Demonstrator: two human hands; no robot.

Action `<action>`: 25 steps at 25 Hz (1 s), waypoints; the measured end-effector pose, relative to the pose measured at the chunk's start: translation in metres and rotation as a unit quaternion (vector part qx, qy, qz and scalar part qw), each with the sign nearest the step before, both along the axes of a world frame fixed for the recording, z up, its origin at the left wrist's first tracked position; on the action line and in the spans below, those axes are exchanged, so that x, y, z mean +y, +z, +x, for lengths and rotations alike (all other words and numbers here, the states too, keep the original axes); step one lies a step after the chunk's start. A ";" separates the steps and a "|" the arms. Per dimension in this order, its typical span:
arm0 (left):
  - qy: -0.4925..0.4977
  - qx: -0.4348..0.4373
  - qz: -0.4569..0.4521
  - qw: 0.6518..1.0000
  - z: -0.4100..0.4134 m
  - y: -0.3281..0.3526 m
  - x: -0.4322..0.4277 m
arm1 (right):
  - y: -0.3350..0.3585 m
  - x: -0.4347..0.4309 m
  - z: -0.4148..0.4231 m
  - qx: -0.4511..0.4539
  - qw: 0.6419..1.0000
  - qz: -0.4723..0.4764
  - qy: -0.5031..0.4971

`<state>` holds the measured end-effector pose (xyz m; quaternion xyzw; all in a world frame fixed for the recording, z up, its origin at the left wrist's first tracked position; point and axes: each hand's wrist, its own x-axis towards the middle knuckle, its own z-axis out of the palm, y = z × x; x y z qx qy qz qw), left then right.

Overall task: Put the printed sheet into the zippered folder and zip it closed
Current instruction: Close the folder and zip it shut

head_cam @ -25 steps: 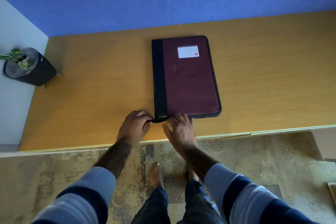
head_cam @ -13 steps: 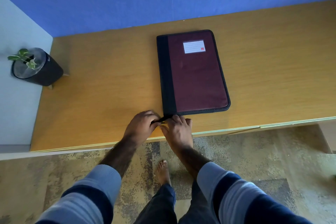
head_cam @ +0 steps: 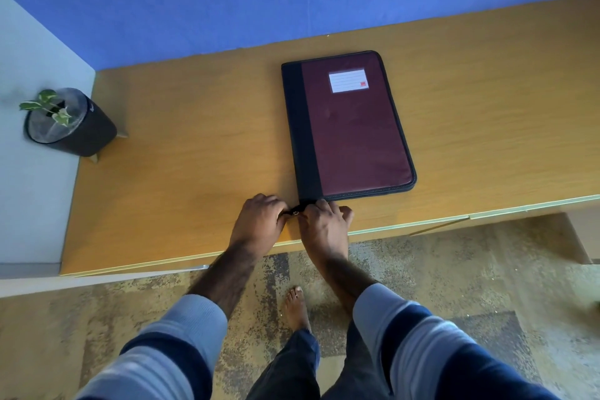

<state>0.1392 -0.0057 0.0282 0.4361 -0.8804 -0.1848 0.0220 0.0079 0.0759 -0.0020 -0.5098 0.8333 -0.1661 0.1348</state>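
Observation:
A maroon zippered folder (head_cam: 352, 127) with a black spine and a white label lies closed and flat on the wooden desk (head_cam: 194, 156). Both hands meet at its near left corner. My left hand (head_cam: 259, 221) pinches the black zipper pull (head_cam: 296, 212), which sticks out leftward from the corner. My right hand (head_cam: 324, 224) grips the folder's corner right beside the pull. The printed sheet is not visible anywhere.
A dark pot with a small green plant (head_cam: 69, 122) stands at the desk's left end against a white panel. A blue wall rises behind the desk. The desk's front edge (head_cam: 422, 222) runs just under my wrists, with patterned carpet and bare feet below.
My hands have stayed at the folder's near left corner, drawing closer together around the zipper pull. The camera view shifted slightly, so the folder sits more to the right.

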 end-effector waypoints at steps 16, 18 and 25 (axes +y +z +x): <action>-0.004 -0.007 -0.044 0.999 0.003 0.001 -0.002 | 0.002 0.015 -0.051 0.012 0.989 -0.007 -0.148; -0.003 -0.008 -0.046 0.999 0.002 0.001 -0.002 | 0.003 0.017 -0.061 0.017 0.987 -0.008 -0.163; -0.001 -0.023 -0.054 0.998 -0.001 0.006 -0.004 | 0.002 0.027 -0.111 0.035 0.977 0.002 -0.210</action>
